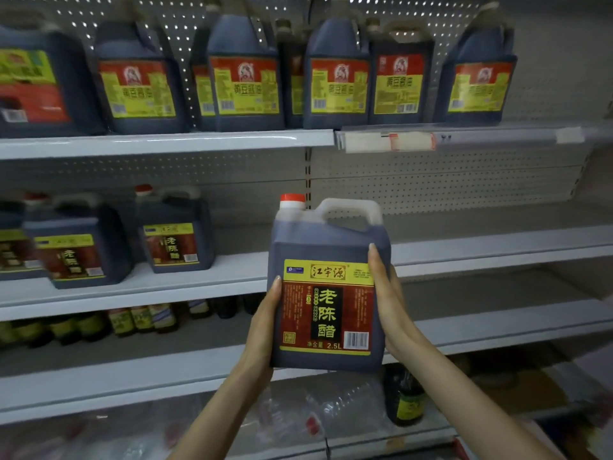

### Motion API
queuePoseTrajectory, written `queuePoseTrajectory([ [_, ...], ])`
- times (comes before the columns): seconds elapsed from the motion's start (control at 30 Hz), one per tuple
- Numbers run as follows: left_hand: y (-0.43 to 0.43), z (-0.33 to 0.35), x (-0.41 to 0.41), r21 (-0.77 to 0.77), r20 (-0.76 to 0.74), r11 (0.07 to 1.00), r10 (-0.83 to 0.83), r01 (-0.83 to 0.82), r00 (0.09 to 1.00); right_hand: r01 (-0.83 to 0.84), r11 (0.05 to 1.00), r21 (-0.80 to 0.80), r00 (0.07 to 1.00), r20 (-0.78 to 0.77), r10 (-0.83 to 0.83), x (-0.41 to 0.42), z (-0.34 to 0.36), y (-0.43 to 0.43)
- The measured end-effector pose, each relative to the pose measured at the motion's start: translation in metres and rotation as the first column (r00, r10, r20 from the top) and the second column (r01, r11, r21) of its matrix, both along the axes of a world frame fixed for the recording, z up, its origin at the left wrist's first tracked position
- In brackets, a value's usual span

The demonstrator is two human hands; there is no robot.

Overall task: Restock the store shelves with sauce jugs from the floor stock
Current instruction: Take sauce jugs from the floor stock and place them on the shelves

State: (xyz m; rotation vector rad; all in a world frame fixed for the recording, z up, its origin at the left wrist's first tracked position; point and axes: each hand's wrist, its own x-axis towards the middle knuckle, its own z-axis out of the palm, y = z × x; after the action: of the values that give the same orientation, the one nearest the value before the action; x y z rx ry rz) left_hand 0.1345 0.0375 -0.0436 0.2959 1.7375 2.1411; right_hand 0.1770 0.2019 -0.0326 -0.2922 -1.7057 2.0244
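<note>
Left hand (pixel 265 323), right hand (pixel 388 302): one jug (pixel 326 247)

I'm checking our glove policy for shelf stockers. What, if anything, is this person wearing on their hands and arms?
Nothing visible. The left hand and right hand are ungloved, with no ring, watch or bracelet in view. The nails look longish and unpainted. The left forearm and right forearm are bare down to the frame's edge, so no sleeve shows.

White top shelf (pixel 166 144) carries a row of dark jugs (pixel 245 78). Middle shelf (pixel 205 280) holds red-capped jugs (pixel 175 240) at its left end
</note>
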Motion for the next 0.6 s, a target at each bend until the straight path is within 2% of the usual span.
queuePoseTrajectory([
  [0.3,-0.050,-0.021,-0.054,0.013,0.070,1.000,0.018,-0.019,0.997,-0.034,0.999,0.003,0.996,0.079,0.034,-0.060,-0.016,-0.048],
  [0.6,-0.046,-0.034,-0.126,0.003,0.118,0.998,0.065,-0.065,0.991,-0.050,0.999,0.010,0.994,0.093,0.049,-0.136,-0.025,-0.045],
])
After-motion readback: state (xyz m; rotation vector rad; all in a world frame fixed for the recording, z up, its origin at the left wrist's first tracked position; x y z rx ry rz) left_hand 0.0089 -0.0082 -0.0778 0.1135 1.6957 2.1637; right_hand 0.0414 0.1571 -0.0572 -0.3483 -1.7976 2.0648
